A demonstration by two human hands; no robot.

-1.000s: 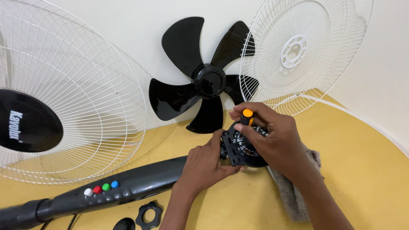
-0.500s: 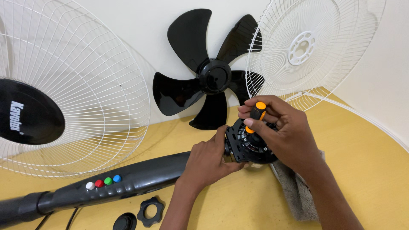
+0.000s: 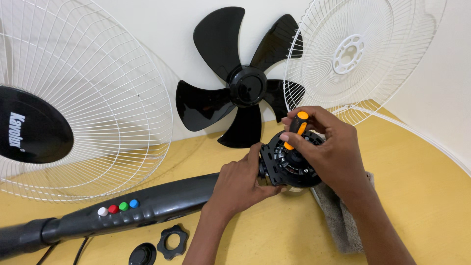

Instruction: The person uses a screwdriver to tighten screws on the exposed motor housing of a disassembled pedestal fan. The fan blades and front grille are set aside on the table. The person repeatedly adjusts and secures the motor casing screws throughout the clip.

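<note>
**Fan stripped on the table, both hands on the motor housing**

While the parts sit spread over the yellow table (image 3: 431, 196), order here is big to small.

- Front grille (image 3: 73, 98): white wire, black round centre badge, leaning against the wall at far left.
- Rear grille (image 3: 363, 54): white wire with a white hub ring, leaning at upper right, behind the right hand.
- Fan blade (image 3: 240, 83): black, five lobes, propped upright against the wall between the two grilles.
- Fan neck (image 3: 122, 213): long black body lying across the table from lower left toward centre, carrying a row of four buttons (image 3: 117, 208) in white, red, green and blue.
- Grey cloth (image 3: 338, 216): flat on the table under the right forearm, just beside the housing.
- Motor housing (image 3: 289, 164): black, round, ribbed face tilted up toward the camera, at the end of the neck, centre of the table.
- Left hand (image 3: 240, 184): grip closed on the housing's left edge, thumb up along its rim.
- Right hand (image 3: 333, 147): grip wrapped round a screwdriver (image 3: 296, 128) with an orange and black handle, tip end down into the housing face; the tip itself is hidden.
- Black lobed nut (image 3: 172, 241) and black round cap (image 3: 143, 254): loose on the table at bottom, just beside each other, below the neck.
</note>
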